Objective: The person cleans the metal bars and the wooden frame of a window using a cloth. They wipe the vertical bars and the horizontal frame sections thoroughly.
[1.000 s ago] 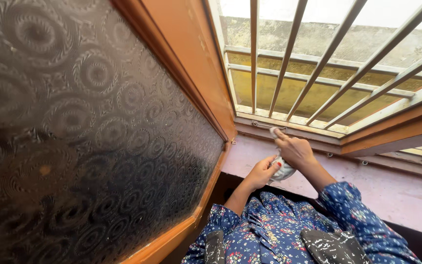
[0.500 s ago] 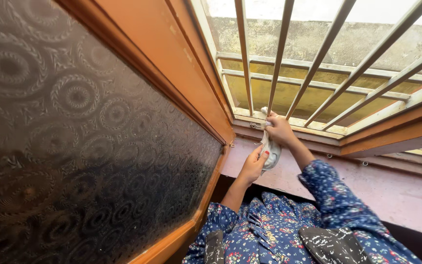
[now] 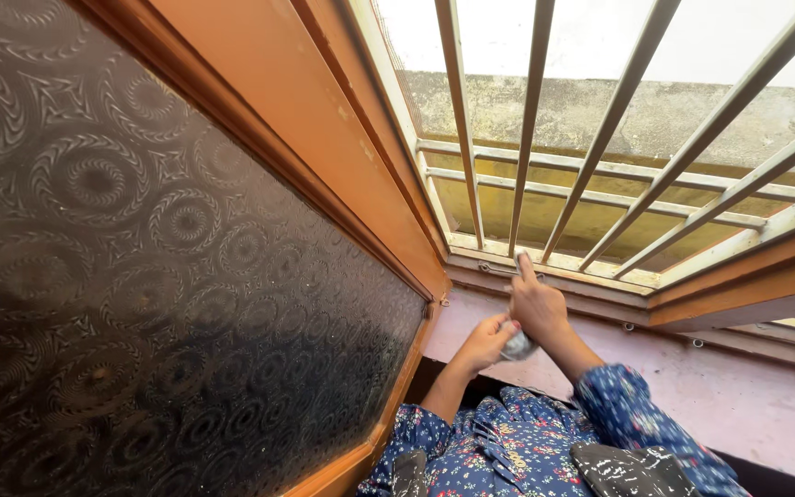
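Head view — both hands (image 3: 512, 322) gripping grey cloth (image 3: 517, 346) at window sill (image 3: 545, 269), fingers closed — risking slipping through bars (image 3: 531, 129)

this looks like a home: a wooden window frame (image 3: 324, 175) with patterned dark glass (image 3: 140, 276), metal bars (image 3: 526, 138), and a pink sill (image 3: 738, 405) below.

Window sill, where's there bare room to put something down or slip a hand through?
The pink sill lies bare to the right of the right hand, below the wooden frame. Gaps between the grille bars are open. It's crowded where the left hand and right hand meet around a grey cloth.
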